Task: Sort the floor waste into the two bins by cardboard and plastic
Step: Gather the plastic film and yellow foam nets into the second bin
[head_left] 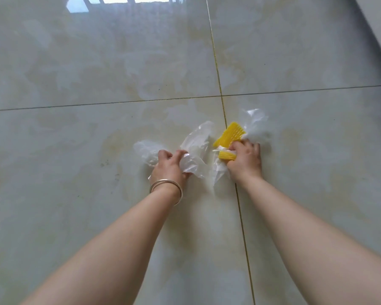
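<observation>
You are reaching both arms down to the tiled floor (75, 150). Your left hand (167, 167) is gripping a crumpled clear plastic bag (196, 146), its fingers (176, 156) curled into the film. Your right hand (245, 160) is clutching a yellow foam net (229, 134) together with another clear plastic bag (254, 123), fingers closed tight around both. A bangle (166, 188) is sitting on your left wrist.

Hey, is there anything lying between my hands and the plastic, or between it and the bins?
Nothing lies between them: the left hand already grips clear plastic film, and the right hand grips yellow foam netting along with more film. The bins are out of view, so that path cannot be judged; only bare tiled floor shows.
</observation>
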